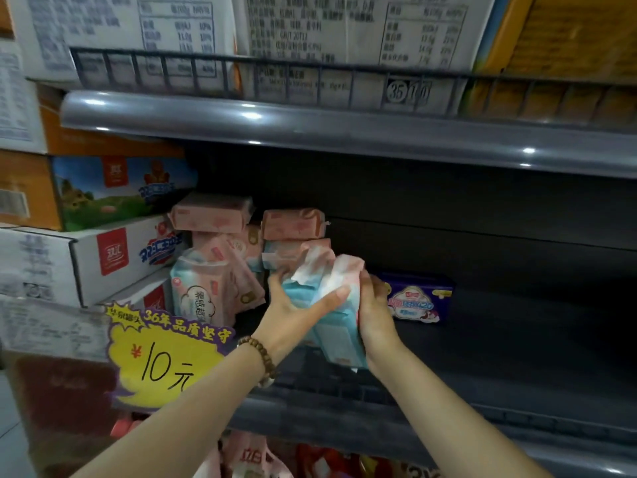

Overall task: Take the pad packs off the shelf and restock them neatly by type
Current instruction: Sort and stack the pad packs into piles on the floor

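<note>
Between both hands I hold light blue and pink pad packs (pixel 336 326) just above the dark shelf (pixel 517 343). My left hand (pixel 296 307) grips their left side, thumb across the front. My right hand (pixel 374 310) clasps the right side. More pink and blue packs (pixel 206 288) stand at the shelf's left. Pink packs (pixel 293 224) are stacked behind my hands. A purple pack (pixel 418 300) lies on the shelf just right of my right hand.
Cardboard cartons (pixel 103 257) are piled at the left, beside the shelf. A yellow price sign (pixel 165 353) hangs on the shelf's front edge. The upper shelf (pixel 344 132) carries large boxes behind a wire rail. Red and pink goods (pixel 310 460) show on the shelf below.
</note>
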Demonstrator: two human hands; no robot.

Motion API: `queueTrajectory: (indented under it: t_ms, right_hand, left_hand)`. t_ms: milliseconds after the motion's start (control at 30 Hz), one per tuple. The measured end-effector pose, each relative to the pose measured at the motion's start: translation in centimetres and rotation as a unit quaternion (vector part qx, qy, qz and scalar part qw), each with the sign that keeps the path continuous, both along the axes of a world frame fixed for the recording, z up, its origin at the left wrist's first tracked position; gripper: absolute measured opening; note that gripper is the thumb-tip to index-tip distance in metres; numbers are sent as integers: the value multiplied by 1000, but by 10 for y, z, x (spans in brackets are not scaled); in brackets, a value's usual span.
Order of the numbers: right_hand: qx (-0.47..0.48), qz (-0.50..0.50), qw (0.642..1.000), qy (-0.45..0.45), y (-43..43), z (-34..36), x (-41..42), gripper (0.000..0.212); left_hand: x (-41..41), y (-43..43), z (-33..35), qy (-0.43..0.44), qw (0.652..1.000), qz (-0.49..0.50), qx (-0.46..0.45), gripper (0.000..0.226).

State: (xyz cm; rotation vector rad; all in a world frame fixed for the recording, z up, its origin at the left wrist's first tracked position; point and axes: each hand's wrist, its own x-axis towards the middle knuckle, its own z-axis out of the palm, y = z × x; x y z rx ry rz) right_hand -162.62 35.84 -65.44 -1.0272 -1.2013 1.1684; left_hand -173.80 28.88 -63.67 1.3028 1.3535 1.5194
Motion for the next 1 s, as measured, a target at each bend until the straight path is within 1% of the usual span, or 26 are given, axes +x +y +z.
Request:
queueTrajectory:
  t_ms: [33,100,167,200,233,267,300,367,400,433,467,500,533,567,600,633,667,733,833,867,900,933,967,1000]
  right_hand:
    - [33,-17,999,-35,-8,11,0,47]
    - [68,-25,994,-88,-26,26,1,54]
    - [99,-8,988,-117,-50,35,4,41]
    - [102,14,988,-115,-61,37,7,34]
    - [93,50,990,-92,-73,40,11,30]
    - [82,93,990,-61,-85,42,15,32]
    - [72,124,989,-31,-97,44,19,39]
    - [72,136,988,-26,-115,37,27,60]
    - [66,136,988,-36,-122,31,30,71]
    - [37,140,989,-32,-130,27,32,80]
    - [-16,163,986,-2,-137,23,34,89]
    - [-79,193,977,37,-145,20,35,89]
    - [-126,221,965,69,-151,17,37,76]
    - [-154,241,953,97,-158,16,39,60]
    - [-160,251,947,117,-162,13,41,51]
    - [-161,248,948,119,-168,11,41,51]
    - [-157,240,951,112,-170,5,41,56]
    - [-151,230,957,91,-175,-4,40,62]
    - [-153,230,959,58,-190,-21,29,56]
    - [-154,233,959,50,-193,-31,23,55]
    - [-159,235,958,45,-200,-40,16,56]
    - [-159,238,958,36,-203,-54,10,60]
    - [-172,240,955,19,-209,-65,3,66]
    - [-188,249,950,4,-211,-81,-3,72]
  left_hand:
    - [3,-9,4,0,1000,-12,17,119]
    - [9,-29,8,20,998,-26,45,124]
    - [12,-50,6,46,996,-27,77,122]
    - [11,-58,4,42,995,-22,89,118]
    - [8,-66,1,25,995,-11,93,113]
    - [4,-72,-2,-9,996,2,90,107]
    - [0,-79,-6,-62,995,10,79,102]
    - [-5,-92,-16,-192,980,-2,51,99]
    - [-5,-99,-21,-238,970,-14,48,98]
    - [-4,-106,-25,-262,964,-20,49,97]
    - [-1,-112,-29,-270,961,-24,51,96]
    - [1,-118,-33,-271,961,-26,49,93]
    - [2,-123,-37,-272,961,-32,41,90]
    - [3,-129,-40,-274,960,-43,29,88]
    - [1,-134,-44,-274,960,-54,12,86]
    - [-1,-139,-47,-269,961,-61,-1,86]
    - [-5,-144,-52,-257,964,-61,-15,87]
    - [-17,-152,-64,-231,971,-53,-37,98]
    - [-40,-167,-83,-189,978,-41,-79,118]
    - [-47,-173,-90,-178,979,-42,-94,116]
    - [-55,-182,-97,-166,979,-43,-109,109]
    - [-64,-191,-107,-145,980,-45,-130,99]
    - [-73,-201,-115,-118,978,-51,-165,95]
    - [-84,-212,-123,-91,971,-74,-208,99]
